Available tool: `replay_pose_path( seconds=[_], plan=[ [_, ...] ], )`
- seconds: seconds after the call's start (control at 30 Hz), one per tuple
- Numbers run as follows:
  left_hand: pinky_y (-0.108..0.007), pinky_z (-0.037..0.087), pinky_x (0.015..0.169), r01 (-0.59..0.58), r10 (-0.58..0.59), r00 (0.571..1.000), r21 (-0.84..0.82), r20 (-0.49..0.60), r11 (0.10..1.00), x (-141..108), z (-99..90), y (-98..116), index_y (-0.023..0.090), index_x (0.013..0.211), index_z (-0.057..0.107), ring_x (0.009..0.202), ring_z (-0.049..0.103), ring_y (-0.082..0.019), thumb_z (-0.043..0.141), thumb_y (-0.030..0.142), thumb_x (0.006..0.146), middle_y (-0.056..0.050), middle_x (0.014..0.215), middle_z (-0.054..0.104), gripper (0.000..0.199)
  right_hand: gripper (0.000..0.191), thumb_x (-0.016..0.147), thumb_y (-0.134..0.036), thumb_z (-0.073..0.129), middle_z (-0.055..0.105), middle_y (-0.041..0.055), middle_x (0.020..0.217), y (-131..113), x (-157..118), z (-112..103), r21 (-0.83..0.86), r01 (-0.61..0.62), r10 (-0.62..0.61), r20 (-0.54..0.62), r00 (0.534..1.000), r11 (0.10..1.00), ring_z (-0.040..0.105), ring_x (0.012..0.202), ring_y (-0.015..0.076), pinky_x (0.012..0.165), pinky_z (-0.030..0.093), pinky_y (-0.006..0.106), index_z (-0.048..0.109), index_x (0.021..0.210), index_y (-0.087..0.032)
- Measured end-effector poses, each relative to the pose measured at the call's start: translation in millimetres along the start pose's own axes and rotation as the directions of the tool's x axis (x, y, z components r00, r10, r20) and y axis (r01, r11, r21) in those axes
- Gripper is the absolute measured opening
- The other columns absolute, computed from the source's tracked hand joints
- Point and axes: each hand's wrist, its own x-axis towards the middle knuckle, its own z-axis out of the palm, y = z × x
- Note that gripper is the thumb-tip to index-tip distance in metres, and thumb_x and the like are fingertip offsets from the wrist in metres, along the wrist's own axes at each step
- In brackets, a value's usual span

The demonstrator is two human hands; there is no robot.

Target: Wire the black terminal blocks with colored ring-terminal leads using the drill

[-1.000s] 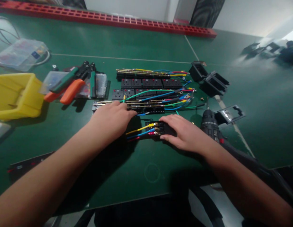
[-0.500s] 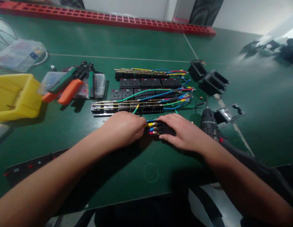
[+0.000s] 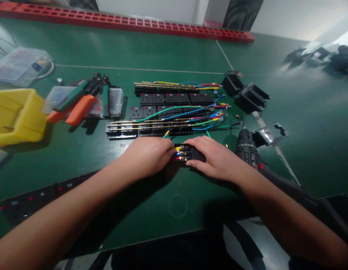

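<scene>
Between my hands is a small black terminal block [image 3: 188,153] with brass screws and yellow, blue and red wire ends along its left side. My right hand [image 3: 209,154] is closed around the block's right end, thumb in front and fingers behind. On the left side my left hand [image 3: 153,155] is closed at the wire ends, its fingertips pinching the wires, which the fist mostly hides. A green wire with a yellow lug [image 3: 166,133] sticks up just behind my left hand. Beyond both hands lie black socket strips [image 3: 154,99] with brass bars and coloured wires.
A cordless drill [image 3: 246,146] lies to the right of my right hand, with black plastic housings [image 3: 252,97] behind it. Green and orange crimping pliers [image 3: 81,99] rest on a clear box beside a yellow bin [image 3: 19,116]. A socket strip [image 3: 47,195] lies under my left forearm.
My left hand has shifted slightly down and closer to the terminal block, covering more of the wires. My right hand keeps its grip. The whole view has moved a little.
</scene>
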Motion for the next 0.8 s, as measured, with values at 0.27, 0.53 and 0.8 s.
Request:
replay_pose_path(
  seconds=[0.27, 0.53, 0.8],
  plan=[
    [-0.031, 0.049, 0.069, 0.072, -0.068, 0.997, -0.136, 0.034, 0.988, -1.1, -3.5, 1.6, 0.021, 0.117, 0.061, 0.087, 0.071, -0.024, 0.041, 0.048, 0.096, -0.006, 0.106, 0.073, 0.039, 0.051, 0.092, -0.043, 0.067, 0.063, 0.0113, 0.128, 3.5, 1.8, 2.6, 0.023, 0.012, -0.012, -0.012, 1.000, 1.000, 0.058, 0.119, 0.0255, 0.106, 0.049, 0.045, 0.056, 0.132, -0.015],
    [-0.032, 0.052, 0.066, -0.046, 0.046, 0.999, -0.027, 0.015, 0.999, -3.5, -0.2, 3.6, 0.026, 0.132, 0.051, 0.092, 0.072, -0.025, 0.054, 0.053, 0.092, -0.004, 0.130, 0.064, 0.047, 0.060, 0.085, -0.021, 0.052, 0.052, 0.0163, 0.142, 4.6, -50.2, -51.2, -0.184, -0.102, 0.070, -0.171, 0.983, 0.978, 0.051, 0.134, 0.0307, 0.116, 0.042, 0.053, 0.045, 0.144, -0.015],
    [-0.034, 0.047, 0.057, 0.026, -0.016, 0.998, 0.148, -0.067, 0.989, -2.0, 0.0, 2.0, 0.020, 0.134, 0.050, 0.078, 0.071, -0.026, 0.050, 0.053, 0.094, -0.011, 0.132, 0.062, 0.052, 0.074, 0.079, -0.032, 0.059, 0.069, 0.0228, 0.114, 40.3, -162.3, -53.3, -0.490, -0.536, 0.635, 0.048, 0.771, 0.687, 0.071, 0.095, 0.0391, 0.082, 0.058, 0.054, 0.041, 0.147, -0.010]
  ],
)
